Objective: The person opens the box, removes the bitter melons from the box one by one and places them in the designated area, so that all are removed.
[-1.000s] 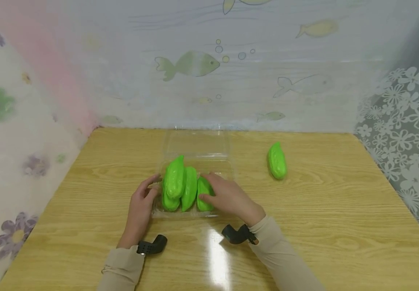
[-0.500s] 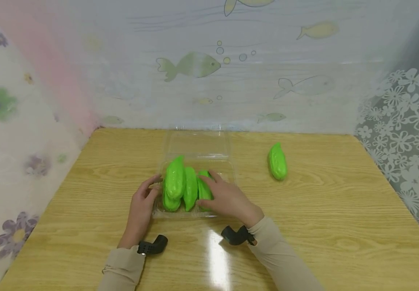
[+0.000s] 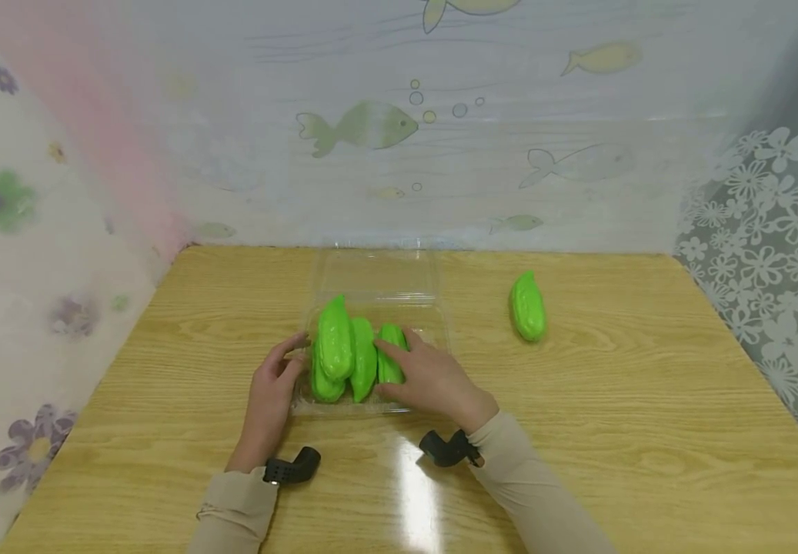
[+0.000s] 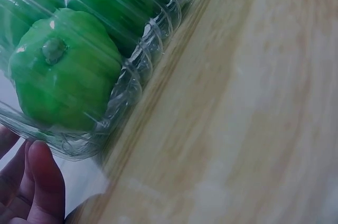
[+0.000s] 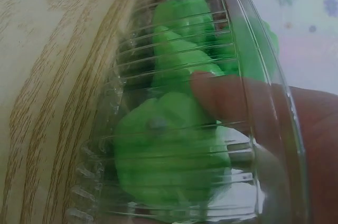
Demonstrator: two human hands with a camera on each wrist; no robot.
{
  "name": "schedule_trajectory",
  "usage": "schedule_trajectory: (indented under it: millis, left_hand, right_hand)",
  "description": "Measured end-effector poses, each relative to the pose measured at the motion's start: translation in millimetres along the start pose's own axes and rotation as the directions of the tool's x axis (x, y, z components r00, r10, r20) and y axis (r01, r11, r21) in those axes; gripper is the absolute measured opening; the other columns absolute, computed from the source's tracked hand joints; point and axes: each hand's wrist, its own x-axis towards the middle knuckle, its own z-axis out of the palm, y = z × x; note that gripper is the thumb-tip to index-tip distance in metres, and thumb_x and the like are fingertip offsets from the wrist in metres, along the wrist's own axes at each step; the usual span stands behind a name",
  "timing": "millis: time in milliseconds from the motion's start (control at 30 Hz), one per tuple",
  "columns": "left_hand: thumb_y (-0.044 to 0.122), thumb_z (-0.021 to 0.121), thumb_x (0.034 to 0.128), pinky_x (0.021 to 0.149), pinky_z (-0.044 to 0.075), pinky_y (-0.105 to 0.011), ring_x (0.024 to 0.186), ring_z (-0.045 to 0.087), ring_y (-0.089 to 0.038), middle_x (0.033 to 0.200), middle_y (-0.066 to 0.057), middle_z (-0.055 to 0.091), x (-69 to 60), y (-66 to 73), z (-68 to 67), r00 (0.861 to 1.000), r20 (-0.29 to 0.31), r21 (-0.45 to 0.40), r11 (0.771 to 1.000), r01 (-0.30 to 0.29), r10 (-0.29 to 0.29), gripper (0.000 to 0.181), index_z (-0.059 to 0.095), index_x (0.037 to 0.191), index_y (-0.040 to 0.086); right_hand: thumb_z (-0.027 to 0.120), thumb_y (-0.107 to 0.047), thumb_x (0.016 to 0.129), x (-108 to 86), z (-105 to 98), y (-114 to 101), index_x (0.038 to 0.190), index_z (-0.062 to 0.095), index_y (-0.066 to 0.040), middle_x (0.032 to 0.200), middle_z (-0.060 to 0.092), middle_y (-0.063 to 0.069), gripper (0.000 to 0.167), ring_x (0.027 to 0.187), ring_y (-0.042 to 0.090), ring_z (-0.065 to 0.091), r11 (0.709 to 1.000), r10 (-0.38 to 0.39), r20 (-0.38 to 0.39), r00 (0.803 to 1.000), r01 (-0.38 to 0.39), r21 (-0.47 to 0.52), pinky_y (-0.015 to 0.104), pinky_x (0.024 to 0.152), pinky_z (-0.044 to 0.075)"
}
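A clear plastic clamshell box (image 3: pixel 343 405) lies on the table with its lid laid back, holding several glossy green ridged gourds (image 3: pixel 335 338). One gourd rests on top of another at the box's left side. My right hand (image 3: pixel 436 385) reaches inside and spans the rightmost gourd (image 3: pixel 392 352), thumb on the near side and fingers beyond it. Through the box wall in the right wrist view, the thumb (image 5: pixel 222 94) lies against the green. My left hand (image 3: pixel 270 392) touches the box's left wall with fingertips; in the left wrist view its thumb (image 4: pixel 46 176) sits below the corner.
Another green gourd (image 3: pixel 528 306) lies by itself on the wooden table (image 3: pixel 613 385), right of the box. The raised clear lid (image 3: pixel 378 271) reaches back toward the wall (image 3: pixel 232 138) painted with fish. A patterned wall stands on each side.
My right hand has shifted slightly, and the rightmost gourd sits a little farther back in the box. The top left gourd has tilted a little. My left hand stays about where it was.
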Motion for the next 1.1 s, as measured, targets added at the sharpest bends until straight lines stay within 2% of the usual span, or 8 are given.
schedule_trajectory:
  millis: [200,433,567,667,833,933,1100]
  left_hand:
    - [0.018,0.046,0.0924,0.084,0.038,-0.03,0.102,0.05,-0.015,0.125,-0.001,0.05,1.3,-3.9,-0.4,1.0,0.004,-0.016,1.0,0.0,0.0,0.035,0.048,0.127,0.014]
    - [0.03,0.047,0.0922,0.085,0.038,-0.032,0.103,0.05,-0.012,0.124,0.007,0.049,9.4,-25.5,-0.9,1.0,0.004,0.0,1.0,-0.015,0.015,0.034,0.049,0.126,0.025]
    - [0.032,0.048,0.0918,0.086,0.038,-0.033,0.102,0.05,-0.012,0.124,0.009,0.05,11.7,-30.2,-0.4,1.0,-0.001,0.005,1.0,-0.022,0.022,0.034,0.049,0.125,0.027]
    - [0.03,0.048,0.0918,0.085,0.038,-0.032,0.102,0.05,-0.012,0.124,0.008,0.05,10.3,-26.5,-0.7,1.0,0.0,0.001,1.0,-0.009,0.009,0.034,0.049,0.126,0.026]
    - [0.022,0.047,0.0923,0.085,0.038,-0.031,0.104,0.049,-0.014,0.126,0.003,0.049,3.7,-11.6,-0.7,1.0,0.004,-0.007,1.0,0.009,-0.009,0.036,0.048,0.128,0.018]
    - [0.021,0.046,0.0928,0.085,0.038,-0.031,0.104,0.049,-0.016,0.127,0.001,0.048,1.2,-5.2,-0.2,1.0,0.005,0.004,1.0,0.006,-0.006,0.036,0.047,0.128,0.015]
    - [0.019,0.045,0.093,0.083,0.038,-0.031,0.102,0.05,-0.018,0.126,0.0,0.049,0.4,-2.9,0.1,1.0,0.003,0.013,1.0,0.004,-0.004,0.036,0.047,0.128,0.014]
  right_hand:
    - [0.055,-0.054,0.08,1.3,2,0,0.14,0.03,-0.025,0.138,0.027,0.022,0.071,0.099,0.033,0.054,1.0,0.018,0.0,1.0,-0.018,-0.013,0.045,0.069,0.046]
    - [0.055,-0.042,0.08,2.1,4,0,0.14,0.029,-0.029,0.141,0.023,0.018,0.066,0.11,0.035,0.047,0.999,0.039,-0.007,0.999,-0.039,-0.019,0.044,0.068,0.046]
    - [0.055,-0.038,0.079,1.9,4,0,0.14,0.028,-0.029,0.141,0.024,0.016,0.067,0.107,0.034,0.048,0.999,0.042,-0.02,0.999,-0.043,-0.024,0.043,0.066,0.046]
    - [0.054,-0.041,0.081,2.1,4,0,0.139,0.029,-0.028,0.139,0.026,0.016,0.064,0.106,0.032,0.049,0.999,0.037,-0.037,0.999,-0.038,-0.021,0.042,0.066,0.046]
    - [0.052,-0.048,0.084,2.9,3,0,0.138,0.032,-0.028,0.137,0.028,0.015,0.061,0.105,0.03,0.051,0.999,0.039,-0.051,0.998,-0.039,0.003,0.042,0.064,0.046]
    - [0.052,-0.047,0.084,3.0,2,-1,0.138,0.033,-0.028,0.138,0.028,0.016,0.06,0.105,0.032,0.05,0.999,0.043,-0.059,0.997,-0.042,0.018,0.043,0.065,0.046]
    - [0.05,-0.043,0.084,4.0,1,0,0.136,0.036,-0.029,0.137,0.03,0.013,0.056,0.109,0.03,0.047,0.997,0.061,-0.11,0.992,-0.055,0.061,0.044,0.07,0.045]
